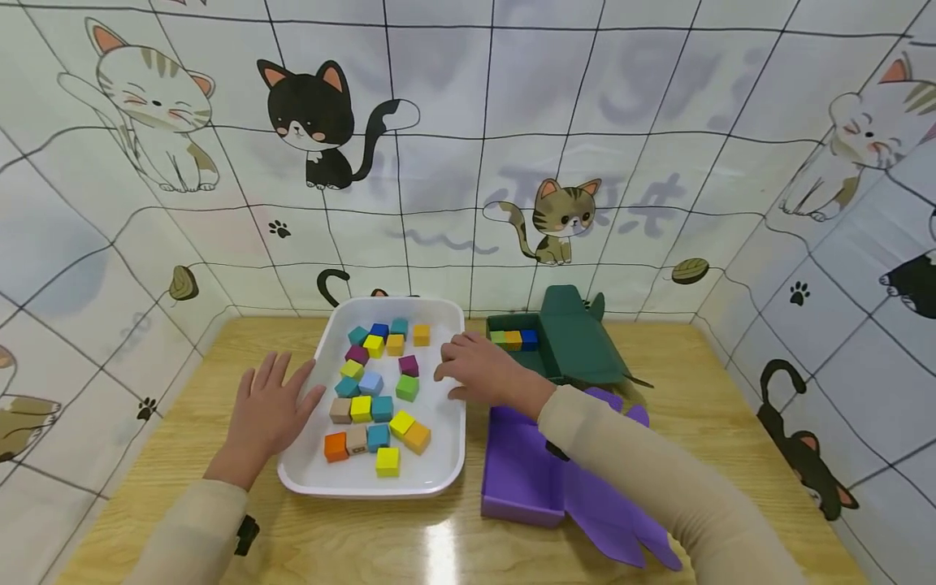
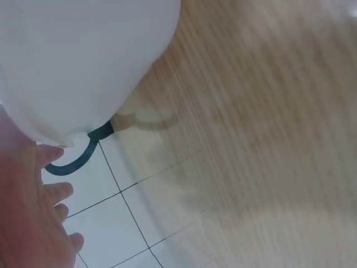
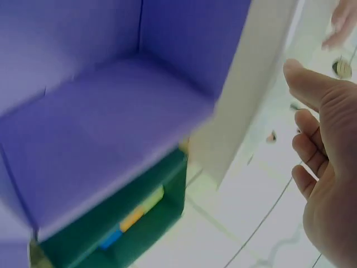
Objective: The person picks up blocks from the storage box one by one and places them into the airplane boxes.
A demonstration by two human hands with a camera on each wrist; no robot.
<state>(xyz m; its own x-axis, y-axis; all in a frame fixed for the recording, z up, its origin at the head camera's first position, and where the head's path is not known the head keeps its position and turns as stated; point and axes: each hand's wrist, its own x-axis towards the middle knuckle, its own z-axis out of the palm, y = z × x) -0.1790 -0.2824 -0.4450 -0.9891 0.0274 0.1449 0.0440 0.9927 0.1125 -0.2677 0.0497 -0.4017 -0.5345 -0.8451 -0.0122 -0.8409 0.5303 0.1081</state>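
A white tray (image 1: 366,491) holds many loose coloured cubes, among them a magenta cube (image 1: 409,366) and a green cube (image 1: 407,387). My left hand (image 1: 266,410) lies with spread fingers at the tray's left edge; whether it touches the rim I cannot tell. Over the tray's right side reaches my right hand (image 1: 483,370), its fingers loosely bent, with nothing seen between them in the right wrist view. Just right of it stands a green box (image 1: 543,364) with a row of cubes (image 3: 133,219) inside: light green, orange and blue. Nearer to me is a purple box (image 1: 522,467).
The green box's lid (image 1: 581,341) is folded back to the right. A purple lid (image 1: 614,512) lies spread out under my right forearm. Behind the wooden table (image 1: 366,540) rises a cat-patterned backdrop (image 1: 453,179), which also runs along both sides.
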